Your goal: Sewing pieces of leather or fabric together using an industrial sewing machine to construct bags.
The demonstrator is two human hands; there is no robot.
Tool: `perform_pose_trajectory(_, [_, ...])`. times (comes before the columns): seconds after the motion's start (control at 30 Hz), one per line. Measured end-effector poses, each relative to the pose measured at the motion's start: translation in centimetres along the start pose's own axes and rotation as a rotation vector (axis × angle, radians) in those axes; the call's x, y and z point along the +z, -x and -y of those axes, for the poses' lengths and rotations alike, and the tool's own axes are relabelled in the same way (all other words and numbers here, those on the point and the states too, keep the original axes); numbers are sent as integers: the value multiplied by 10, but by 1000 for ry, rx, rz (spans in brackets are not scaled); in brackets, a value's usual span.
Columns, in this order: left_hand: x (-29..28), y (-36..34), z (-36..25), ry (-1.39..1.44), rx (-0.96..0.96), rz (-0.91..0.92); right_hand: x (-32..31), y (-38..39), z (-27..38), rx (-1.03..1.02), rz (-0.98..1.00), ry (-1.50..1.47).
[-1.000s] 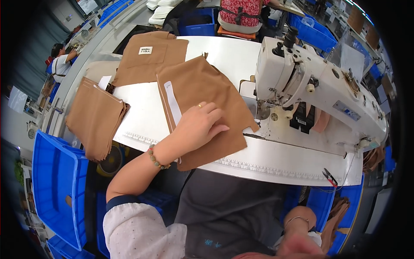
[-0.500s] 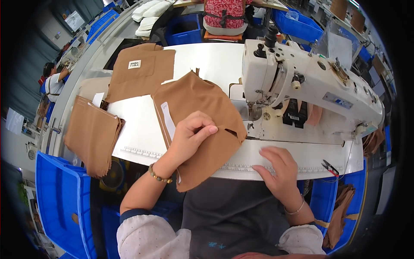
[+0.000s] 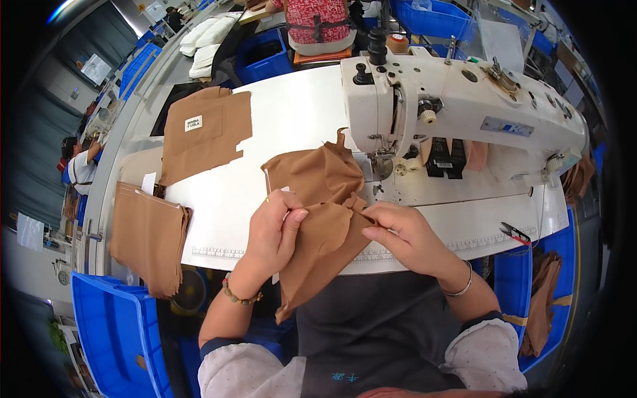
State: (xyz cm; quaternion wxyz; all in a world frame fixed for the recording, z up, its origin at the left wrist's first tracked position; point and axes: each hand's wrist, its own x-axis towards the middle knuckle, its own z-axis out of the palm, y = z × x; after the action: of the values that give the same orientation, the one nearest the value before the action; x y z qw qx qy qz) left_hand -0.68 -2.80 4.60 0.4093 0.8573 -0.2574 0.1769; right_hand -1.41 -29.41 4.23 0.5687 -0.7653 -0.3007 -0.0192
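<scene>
A brown fabric piece (image 3: 317,232) hangs between my two hands over the front edge of the white sewing table (image 3: 292,106). My left hand (image 3: 273,229) pinches its left side, next to a white strip that is mostly covered. The fingers of my right hand (image 3: 401,232) are closed on its right edge, where the cloth is folded and bunched. The far end of the fabric lies crumpled on the table, close to the needle area of a white sewing machine (image 3: 458,99). One lower corner droops toward my dark apron.
Brown fabric pieces (image 3: 206,136), the top one with a pale label, lie at the back left; a thick brown stack (image 3: 147,232) overhangs the left edge. Red-handled thread snips (image 3: 515,233) lie at the right. Blue bins (image 3: 116,331) stand below. A co-worker (image 3: 317,20) sits beyond.
My right hand has come from the table's front edge to the fabric and taken hold of its right edge. The cloth is now lifted and folded; the whole view has shifted slightly.
</scene>
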Motion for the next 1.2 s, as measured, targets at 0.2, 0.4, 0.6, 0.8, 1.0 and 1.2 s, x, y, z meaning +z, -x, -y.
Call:
perform_pose_trajectory(0.2, [0, -4, -8, -15, 15, 30, -3, 4, 9, 258, -3, -148])
perform_pose_trajectory(0.4, [-2, -11, -22, 84, -91, -60, 0, 3, 7, 237, -74, -158])
perform_pose_trajectory(0.6, [0, -5, -21, 322, -251, -80, 4, 2, 8, 234, -135, -271])
perform_pose_trajectory(0.8, [3, 0, -15, 531, -423, -52, 1, 3, 11, 153, -64, -169])
perform_pose_trajectory(1.0, [4, -3, -12, 729, -411, 9, -9, 1, 29, -353, 163, 335])
perform_pose_trajectory(1.2, [-19, 6, -5, 714, -370, 11, 23, -32, 36, -1067, 43, 636])
